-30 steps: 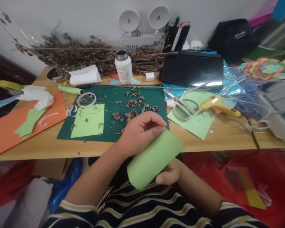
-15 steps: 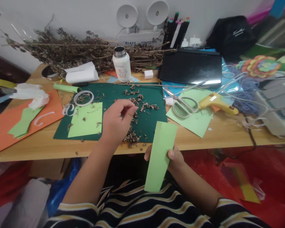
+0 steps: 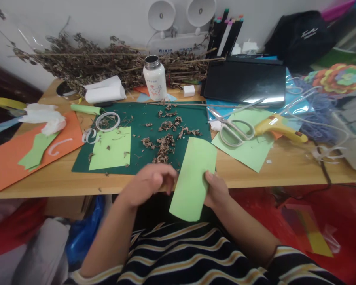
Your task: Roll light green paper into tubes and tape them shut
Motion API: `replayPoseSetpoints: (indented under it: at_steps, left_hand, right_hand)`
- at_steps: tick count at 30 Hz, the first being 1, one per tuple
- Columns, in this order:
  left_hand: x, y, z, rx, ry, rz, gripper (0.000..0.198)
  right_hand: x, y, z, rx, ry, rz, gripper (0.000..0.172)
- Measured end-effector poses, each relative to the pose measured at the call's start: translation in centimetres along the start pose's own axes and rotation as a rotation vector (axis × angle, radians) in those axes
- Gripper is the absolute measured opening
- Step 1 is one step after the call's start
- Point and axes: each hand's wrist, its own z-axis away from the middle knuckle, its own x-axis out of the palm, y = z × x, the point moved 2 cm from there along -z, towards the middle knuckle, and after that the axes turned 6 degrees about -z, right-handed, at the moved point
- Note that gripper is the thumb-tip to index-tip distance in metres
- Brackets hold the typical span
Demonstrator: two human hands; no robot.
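My right hand point(image 3: 216, 190) grips a light green piece of paper point(image 3: 194, 178) by its right edge, thumb in front and the other fingers hidden behind. The paper is slightly curved and tilted over the table's front edge. Just left of it is my left hand point(image 3: 150, 184), fingers loosely bent and apart, with nothing visible in them. Whether its fingertips touch the paper's left edge I cannot tell. Beyond the hands, crumbled dry leaves point(image 3: 165, 146) lie on a dark green cutting mat point(image 3: 139, 118). A flat green sheet point(image 3: 111, 152) lies on the mat's left part.
Scissors point(image 3: 233, 130) and a yellow glue gun point(image 3: 280, 128) rest on the right, over green paper. An uncapped white bottle point(image 3: 154, 81) stands behind the mat, before a bundle of dried branches point(image 3: 91, 59). A tape roll point(image 3: 107, 121) and orange paper point(image 3: 68, 138) are left.
My left hand has come down and nearer, from over the leaves to beside the paper. The paper has turned to show a broader face and has risen slightly in my right hand.
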Motion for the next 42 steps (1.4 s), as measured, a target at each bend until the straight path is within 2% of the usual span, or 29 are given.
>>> replayPoseSetpoints:
  at_steps: [1,2,4,5,7,9,10,12,14,17,21,24,27,31,35,37,42]
  left_hand:
    - [1.2,-0.4,0.9,0.011,-0.024,0.189,0.078]
    - [2.3,-0.9,1.7,-0.014,-0.013,0.323,0.077]
    - [4.4,-1.6,2.6,-0.097,-0.020,0.485,0.060]
    - [5.1,-1.9,2.7,-0.164,0.049,0.545,0.049]
    - [5.8,-2.0,2.5,-0.253,0.284,0.677,0.037]
    - [5.7,-1.7,2.1,-0.264,0.507,0.764,0.029]
    - [5.4,-1.4,1.9,-0.245,0.570,0.790,0.026]
    - [4.7,-0.9,1.6,-0.201,0.597,0.807,0.023]
    - [4.2,-0.4,1.6,-0.163,0.578,0.798,0.026]
    - [3.8,-0.2,2.2,-0.127,0.604,0.742,0.030]
    - [4.2,-0.3,2.8,-0.141,0.653,0.669,0.024]
    - [4.5,-0.7,2.9,-0.108,0.696,0.649,0.026]
    - [4.6,-1.0,3.2,0.029,0.707,0.569,0.032]
    - [4.4,-0.6,3.7,0.200,0.741,0.288,0.033]
    - [3.8,-0.4,4.0,0.247,0.865,-0.248,0.031]
    - [3.7,-0.8,4.1,0.251,0.915,-0.443,0.030]
    - [3.9,-2.7,4.0,0.252,0.952,-0.422,0.024]
  right_hand:
    - [0.3,-0.2,-0.1,0.006,0.026,0.004,0.039]
    - [0.5,-0.4,-0.2,0.008,0.066,0.007,0.040]
    - [1.1,-0.6,-0.3,-0.004,0.166,-0.001,0.039]
    - [1.5,-0.6,-0.4,-0.011,0.206,-0.014,0.037]
    - [2.2,-0.4,-0.4,-0.025,0.229,-0.049,0.034]
    - [2.8,0.0,-0.4,-0.024,0.163,-0.069,0.031]
    - [3.1,0.2,-0.5,-0.005,0.095,-0.055,0.030]
    - [3.7,0.5,-0.4,0.050,-0.058,0.014,0.029]
    - [4.0,0.7,-0.3,0.079,-0.151,0.085,0.029]
    - [4.3,0.5,-0.2,0.024,-0.093,0.120,0.028]
    - [4.6,0.6,-0.1,-0.009,-0.029,0.146,0.026]
    - [5.0,0.9,0.1,0.053,-0.132,0.156,0.021]
    - [5.3,1.2,0.3,0.168,-0.264,0.199,0.014]
    - [5.3,1.4,0.3,0.227,-0.249,0.225,0.010]
    - [5.3,1.1,0.0,0.187,-0.183,0.342,0.010]
    - [5.5,1.0,-0.1,0.169,-0.177,0.402,0.009]
    - [5.6,1.5,-0.6,0.186,-0.174,0.435,0.009]
